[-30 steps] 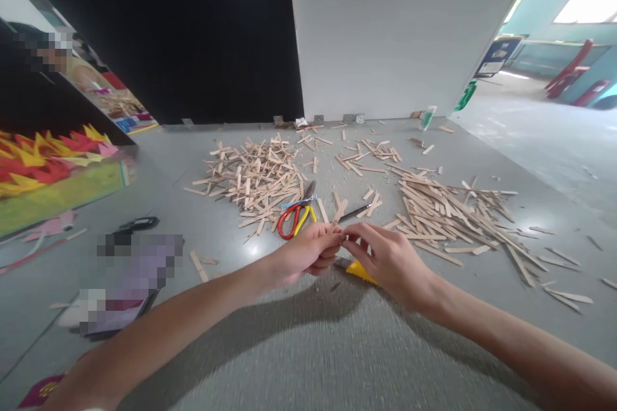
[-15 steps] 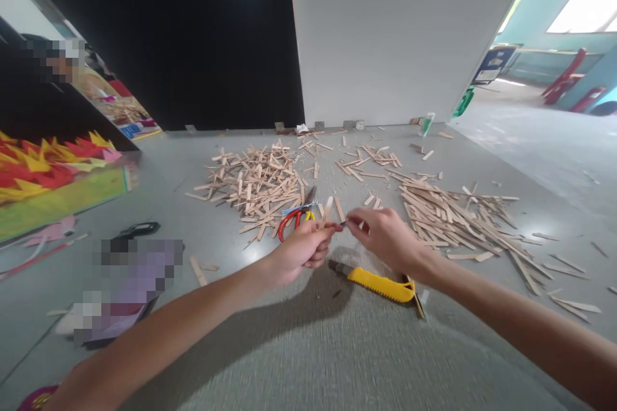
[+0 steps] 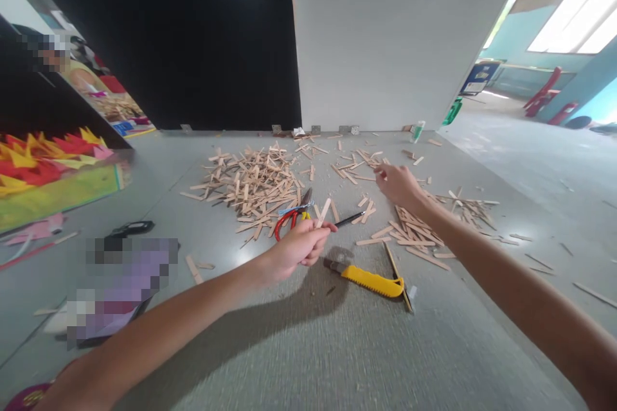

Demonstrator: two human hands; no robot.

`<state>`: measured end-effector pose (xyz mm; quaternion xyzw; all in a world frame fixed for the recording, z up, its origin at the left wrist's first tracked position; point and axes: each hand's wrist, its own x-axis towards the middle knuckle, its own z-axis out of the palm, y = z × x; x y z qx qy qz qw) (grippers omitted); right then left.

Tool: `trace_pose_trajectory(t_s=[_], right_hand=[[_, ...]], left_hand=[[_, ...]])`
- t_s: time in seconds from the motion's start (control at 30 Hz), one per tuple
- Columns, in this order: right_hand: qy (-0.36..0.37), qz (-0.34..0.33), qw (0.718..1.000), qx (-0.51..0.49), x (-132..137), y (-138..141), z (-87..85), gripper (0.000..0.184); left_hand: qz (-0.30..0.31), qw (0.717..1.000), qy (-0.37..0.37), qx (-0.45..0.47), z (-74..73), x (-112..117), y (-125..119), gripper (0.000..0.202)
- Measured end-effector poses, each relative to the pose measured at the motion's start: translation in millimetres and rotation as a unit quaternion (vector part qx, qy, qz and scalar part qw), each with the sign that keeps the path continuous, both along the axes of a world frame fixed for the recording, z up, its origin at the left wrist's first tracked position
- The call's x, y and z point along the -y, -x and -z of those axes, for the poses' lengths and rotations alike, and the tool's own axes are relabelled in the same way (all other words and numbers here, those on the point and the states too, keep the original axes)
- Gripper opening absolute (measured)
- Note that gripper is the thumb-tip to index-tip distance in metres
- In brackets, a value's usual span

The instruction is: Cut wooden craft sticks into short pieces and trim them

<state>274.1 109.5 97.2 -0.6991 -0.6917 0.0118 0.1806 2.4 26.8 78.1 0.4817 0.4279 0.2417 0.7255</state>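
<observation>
My left hand (image 3: 304,243) is closed in a grip above the floor. A pale wooden craft stick (image 3: 324,212) stands up out of it, and a black pen (image 3: 350,219) points out to the right from its fingers. My right hand (image 3: 399,185) is stretched forward over the right-hand pile of craft sticks (image 3: 417,231), its fingers drawn together; anything between them is too small to make out. Red-handled pliers (image 3: 285,223) lie just behind my left hand. In front of it rests a yellow box cutter (image 3: 373,281), across a thin dark stick (image 3: 398,273).
A heap of craft sticks (image 3: 258,183) lies at left centre. Black and white panels (image 3: 371,45) stand behind. A small white-green tube (image 3: 417,132) is by the panel. At left are a paper-flame box (image 3: 58,189) and a purple object (image 3: 132,289); a person (image 3: 81,74) is beyond.
My right hand has left the pen at my left hand and moved forward and right over the sticks. More of the pen now shows. My left hand keeps its grip.
</observation>
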Motion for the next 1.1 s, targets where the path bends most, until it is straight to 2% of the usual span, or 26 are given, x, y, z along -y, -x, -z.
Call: trace_pose_trajectory(t_s=[0.1,0.2,0.33,0.4,0.47,0.6,0.7,0.8,0.9,0.93,1.03,1.1], right_hand=[[0.008,-0.072,0.997,-0.009,56,1,18.8,0.028],[0.01,-0.152,0.988,-0.026,108,4,30.1,0.029],[0.006,-0.276,0.959,-0.073,154,9,41.9,0.032],[0.009,-0.326,0.942,-0.075,168,13,49.6,0.029],[-0.005,-0.347,0.936,-0.057,176,15,59.1,0.024],[-0.075,-0.342,0.937,-0.003,179,12,75.5,0.03],[-0.103,-0.336,0.936,0.008,177,8,78.7,0.029],[-0.118,-0.334,0.935,-0.021,176,7,78.0,0.029],[-0.119,-0.334,0.934,-0.047,178,7,78.0,0.028],[-0.114,-0.333,0.934,-0.054,180,8,78.2,0.028],[-0.088,-0.337,0.934,-0.077,185,10,78.8,0.031],[-0.071,-0.335,0.935,-0.097,189,11,79.2,0.034]], left_hand=[[-0.003,1.0,-0.009,-0.004,0.5,5,-3,0.004],[-0.01,1.0,-0.018,-0.004,1.2,11,-5,0.007],[-0.024,0.999,-0.034,0.016,3.3,15,-7,0.016],[-0.036,0.998,-0.046,0.035,6.1,18,-8,0.021],[-0.051,0.995,-0.061,0.056,10.6,22,-9,0.025],[-0.073,0.99,-0.084,0.089,20.9,27,-9,0.028],[-0.078,0.987,-0.097,0.103,20.8,26,-6,0.023],[-0.082,0.984,-0.114,0.112,8.1,25,1,0.016],[-0.078,0.982,-0.132,0.112,-14.7,31,9,0.018],[-0.067,0.983,-0.134,0.107,-23.1,34,12,0.023],[0.019,0.987,-0.141,0.075,-45.7,44,19,0.033],[0.034,0.986,-0.154,0.062,-55.5,51,22,0.032]])
